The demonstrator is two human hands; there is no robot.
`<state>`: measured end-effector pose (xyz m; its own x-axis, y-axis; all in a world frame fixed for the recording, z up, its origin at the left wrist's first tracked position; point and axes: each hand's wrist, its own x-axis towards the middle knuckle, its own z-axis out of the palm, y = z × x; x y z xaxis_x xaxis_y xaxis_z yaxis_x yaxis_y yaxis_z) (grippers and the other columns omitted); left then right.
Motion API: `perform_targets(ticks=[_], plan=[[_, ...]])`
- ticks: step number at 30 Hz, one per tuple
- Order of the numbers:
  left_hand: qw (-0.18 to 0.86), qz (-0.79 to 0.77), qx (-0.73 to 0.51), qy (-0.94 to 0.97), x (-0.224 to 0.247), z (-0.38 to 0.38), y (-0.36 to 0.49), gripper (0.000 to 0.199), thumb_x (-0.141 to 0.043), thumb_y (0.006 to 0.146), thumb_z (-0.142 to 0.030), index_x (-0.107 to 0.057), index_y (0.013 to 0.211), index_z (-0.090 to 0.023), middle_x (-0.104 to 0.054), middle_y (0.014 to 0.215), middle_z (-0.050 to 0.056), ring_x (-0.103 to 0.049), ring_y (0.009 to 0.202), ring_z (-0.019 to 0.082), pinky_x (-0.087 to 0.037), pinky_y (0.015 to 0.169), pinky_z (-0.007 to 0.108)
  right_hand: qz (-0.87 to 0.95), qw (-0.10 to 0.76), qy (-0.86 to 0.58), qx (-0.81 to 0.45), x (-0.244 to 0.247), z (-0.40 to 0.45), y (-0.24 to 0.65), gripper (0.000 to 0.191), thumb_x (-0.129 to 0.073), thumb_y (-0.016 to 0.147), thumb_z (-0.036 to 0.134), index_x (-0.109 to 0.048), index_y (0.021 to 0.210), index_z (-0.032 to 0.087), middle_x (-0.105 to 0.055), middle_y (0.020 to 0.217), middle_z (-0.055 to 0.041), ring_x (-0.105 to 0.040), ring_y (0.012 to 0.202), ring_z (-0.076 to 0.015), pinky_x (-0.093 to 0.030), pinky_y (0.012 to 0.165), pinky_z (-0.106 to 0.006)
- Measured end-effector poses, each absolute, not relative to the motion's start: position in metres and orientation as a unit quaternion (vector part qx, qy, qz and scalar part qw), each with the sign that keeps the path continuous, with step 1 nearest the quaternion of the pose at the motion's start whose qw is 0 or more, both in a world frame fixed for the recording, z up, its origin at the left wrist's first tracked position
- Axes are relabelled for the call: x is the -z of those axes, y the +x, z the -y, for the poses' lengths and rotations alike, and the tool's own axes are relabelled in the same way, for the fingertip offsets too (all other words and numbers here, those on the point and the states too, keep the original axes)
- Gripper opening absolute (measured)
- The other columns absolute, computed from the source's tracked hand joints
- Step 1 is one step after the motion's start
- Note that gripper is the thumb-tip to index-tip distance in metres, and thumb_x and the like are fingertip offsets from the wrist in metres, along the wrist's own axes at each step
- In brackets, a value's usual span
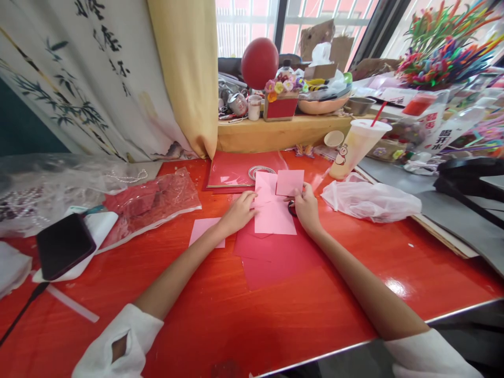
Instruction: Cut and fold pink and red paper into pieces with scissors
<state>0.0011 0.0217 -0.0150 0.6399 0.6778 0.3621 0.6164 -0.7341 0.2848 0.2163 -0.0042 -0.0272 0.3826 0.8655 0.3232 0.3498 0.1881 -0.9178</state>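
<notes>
Red and glossy, the counter (197,315) runs from the near edge to a cluttered window ledge at the back. My left hand (238,212) rests with fingers bent on the left edge of a pink sheet (274,218) lying mid-counter on darker red paper (275,257). My right hand (306,209) pinches a small pink square (290,182) just above that sheet; something dark sits under this hand, too hidden to tell. Another pink piece (200,229) lies beside my left wrist. Toward the right edge sit a crumpled plastic bag (370,199) and a drink cup (356,147); a phone (64,244) lies near the left edge.
</notes>
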Motion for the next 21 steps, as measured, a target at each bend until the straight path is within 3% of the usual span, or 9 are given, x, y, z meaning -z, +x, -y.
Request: perform_targets(ticks=[5,13,17,21], plan=[[0.009,-0.352,-0.182,0.918,0.017,-0.020,0.011,0.019,-0.040,0.089,-0.022,-0.054,0.099,-0.014,-0.058,0.104,0.008,-0.051,0.098,0.018,-0.041,0.086,0.031,0.500,0.583,-0.601,-0.221,0.030,0.002,0.214,0.021,-0.038,0.084,0.032,-0.044,0.101,0.021,-0.064,0.079,-0.0032,-0.061,0.057,-0.0149,-0.046,0.050,-0.025],[-0.109,-0.363,-0.077,0.922,-0.005,-0.019,0.008,0.026,-0.031,0.087,-0.007,-0.056,0.091,-0.008,-0.059,0.092,0.014,-0.053,0.090,0.023,-0.037,0.080,0.035,0.492,0.587,-0.600,-0.233,0.028,0.001,0.213,0.017,-0.039,0.083,0.029,-0.044,0.097,0.021,-0.062,0.074,-0.0027,-0.063,0.060,-0.0169,-0.046,0.049,-0.025],[-0.135,-0.411,-0.023,0.901,-0.026,-0.025,-0.019,0.024,-0.036,0.083,-0.002,-0.058,0.087,-0.008,-0.060,0.093,0.015,-0.055,0.091,0.024,-0.037,0.079,0.034,0.492,0.587,-0.596,-0.241,0.024,0.004,0.212,0.016,-0.039,0.082,0.027,-0.043,0.096,0.020,-0.061,0.076,-0.0028,-0.065,0.063,-0.0178,-0.047,0.049,-0.025],[-0.125,-0.476,0.042,0.869,-0.043,-0.021,-0.046,0.026,-0.037,0.077,0.000,-0.061,0.080,-0.008,-0.063,0.079,0.016,-0.058,0.081,0.025,-0.041,0.070,0.034,0.492,0.584,-0.599,-0.243,0.021,0.006,0.211,0.017,-0.039,0.082,0.027,-0.044,0.097,0.020,-0.062,0.074,-0.0029,-0.065,0.063,-0.0179,-0.047,0.049,-0.026]])
